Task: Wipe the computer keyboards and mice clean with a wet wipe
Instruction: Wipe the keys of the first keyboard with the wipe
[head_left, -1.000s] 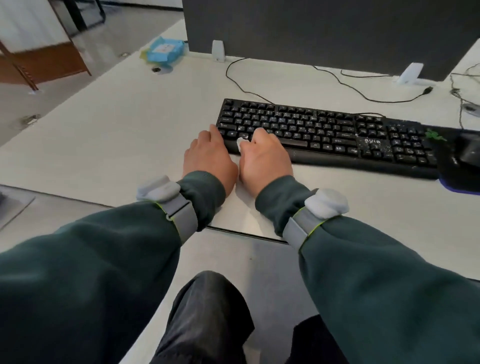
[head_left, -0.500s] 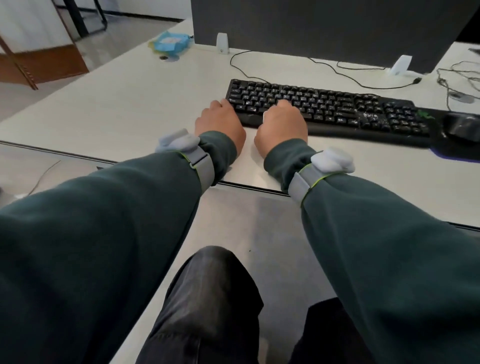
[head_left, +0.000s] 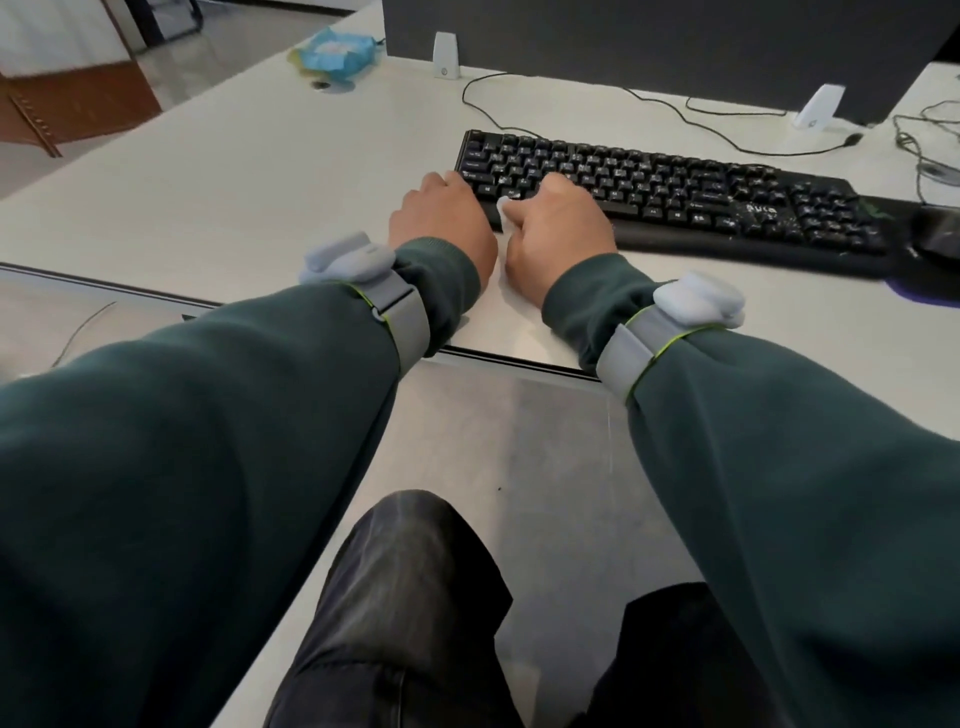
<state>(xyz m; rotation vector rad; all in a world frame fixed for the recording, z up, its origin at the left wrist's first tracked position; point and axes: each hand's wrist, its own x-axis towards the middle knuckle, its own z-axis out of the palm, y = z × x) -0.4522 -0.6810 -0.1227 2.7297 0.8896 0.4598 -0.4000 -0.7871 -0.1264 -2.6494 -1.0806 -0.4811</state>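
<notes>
Now both hands work at the left end of the keyboard (head_left: 675, 202), wipe in the R hand.

Right hand (head_left: 558, 228) is clenched on a small white wet wipe (head_left: 503, 212), which shows only as a bit between thumb and fingers, pressed at the keyboard's front-left corner. Left hand (head_left: 441, 218) lies curled at the left edge, fingers touching the frame; prob. it steadies the kbd so it does not slide under the rubbing, but whether it grips anything I cannot tell. The keyboard lies on the desk (head_left: 234, 182) w/ its long axis running left to right, slightly slanted, right end nearer to the person, key rows facing up. The mouse (head_left: 940, 236) is on a pad at far right, not yet touched. A blue wipe pack (head_left: 335, 52) stands well apart, far left.
</notes>
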